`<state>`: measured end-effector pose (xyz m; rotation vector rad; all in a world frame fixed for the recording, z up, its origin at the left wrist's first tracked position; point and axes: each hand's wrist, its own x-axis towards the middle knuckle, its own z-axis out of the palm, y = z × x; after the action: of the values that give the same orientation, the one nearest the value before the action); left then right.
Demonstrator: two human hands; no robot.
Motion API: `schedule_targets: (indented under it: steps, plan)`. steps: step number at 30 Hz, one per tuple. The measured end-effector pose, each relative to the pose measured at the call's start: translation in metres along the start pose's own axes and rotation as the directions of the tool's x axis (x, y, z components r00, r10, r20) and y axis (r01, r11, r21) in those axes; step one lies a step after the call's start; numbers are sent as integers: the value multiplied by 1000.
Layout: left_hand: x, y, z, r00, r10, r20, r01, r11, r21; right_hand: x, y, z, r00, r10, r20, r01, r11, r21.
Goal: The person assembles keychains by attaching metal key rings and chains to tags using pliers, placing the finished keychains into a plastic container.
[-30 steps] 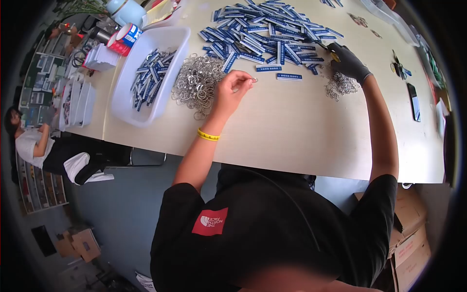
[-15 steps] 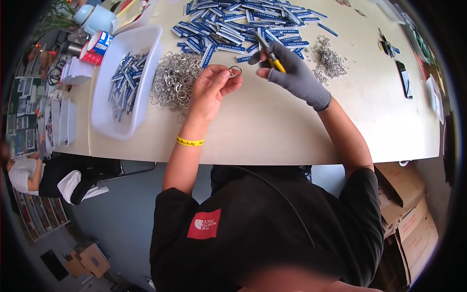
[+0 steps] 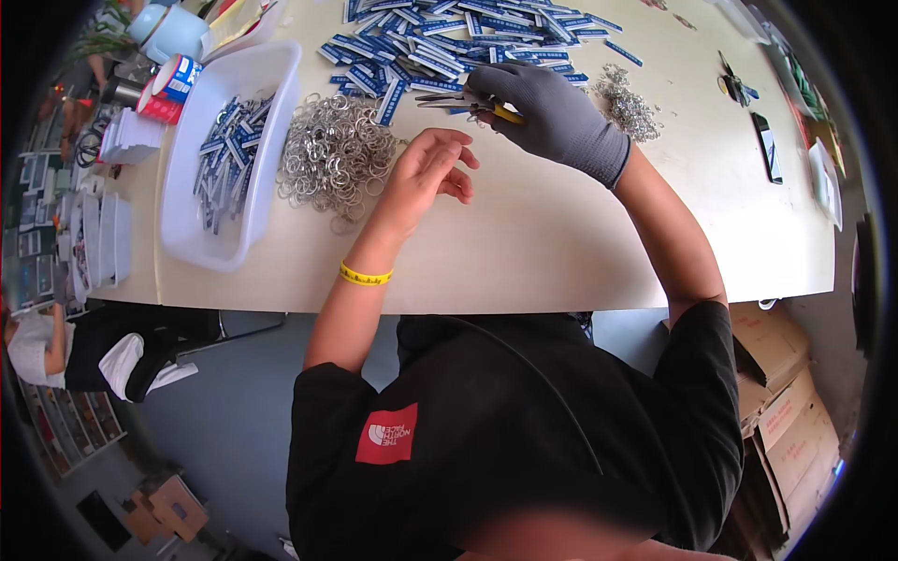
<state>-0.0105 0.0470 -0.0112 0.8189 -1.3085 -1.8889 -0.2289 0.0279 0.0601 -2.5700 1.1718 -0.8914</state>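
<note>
My right hand, in a grey glove, is closed round a pair of pliers with yellow-and-black handles. The plier jaws point left, above the table. A small metal piece, maybe a ring, shows just under the gloved fingers, too small to make out well. My bare left hand is just below the plier tips, its fingers loosely bent and apart with nothing visible in them. Close to it on the left lies a heap of metal split rings. Blue-and-white tags are piled beyond both hands.
A white plastic bin holding more blue tags stands left of the rings. Small chain pieces lie right of my glove. Farther right are a phone and a dark tool. Another person sits at far left.
My right hand has moved left and turned, swinging the pliers to point left. The ring that was between my left fingertips is no longer there, and those fingers have parted.
</note>
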Motion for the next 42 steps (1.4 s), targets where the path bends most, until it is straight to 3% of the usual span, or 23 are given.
schedule_targets:
  steps: [3,5,9,15,18,20,21,23,24,26,27,28,30,34,37,41,42]
  plan:
    - [1,3,-3,981,-106,161,148,948,-282,1,-2,0,998,52,27,-54,993,100]
    - [-2,7,6,994,-58,96,84,952,-296,0,-6,0,991,96,93,-112,976,185]
    - [-2,1,6,999,6,53,8,965,-262,-3,-7,5,993,103,51,-113,949,293]
    - [0,-1,-1,996,3,85,22,955,-295,-2,-11,-1,985,150,86,-171,925,338]
    - [-1,7,2,990,-84,116,121,924,-362,-3,-11,-1,981,182,68,-194,912,362]
    - [1,2,-3,955,-145,259,247,872,-422,-5,-11,3,982,190,9,-175,885,431]
    - [3,-1,-5,928,-171,332,313,841,-441,-4,-13,5,985,172,-6,-160,931,328]
    - [4,-4,-4,943,-144,299,286,809,-514,-6,-19,5,988,149,-35,-145,985,94]
    - [7,-6,-1,944,-132,302,285,788,-546,-10,-17,10,997,33,-71,-26,994,102]
    - [7,-38,-19,975,-143,169,213,806,-552,-20,-33,13,995,58,77,-55,998,-43]
    - [7,-48,-24,984,-148,98,177,817,-549,-25,-37,17,997,-37,71,46,991,-123]
    - [6,-45,-18,988,-148,47,150,836,-528,-30,-41,23,993,-9,118,25,990,-138]
    - [3,-37,-10,987,-140,-75,88,875,-477,-43,-47,25,992,36,119,-19,990,-137]
    - [8,-33,-6,987,-163,-15,134,859,-495,-60,-44,30,963,147,227,-112,981,-157]
    - [9,-30,3,984,-176,-35,138,864,-484,-70,-38,30,991,94,93,-92,995,-23]
    - [6,-21,9,988,-149,-48,121,918,-377,-88,-19,7,983,181,-30,-171,963,210]
    - [5,-19,9,990,-135,-42,112,931,-347,-95,-5,-7,971,237,-46,-227,961,159]
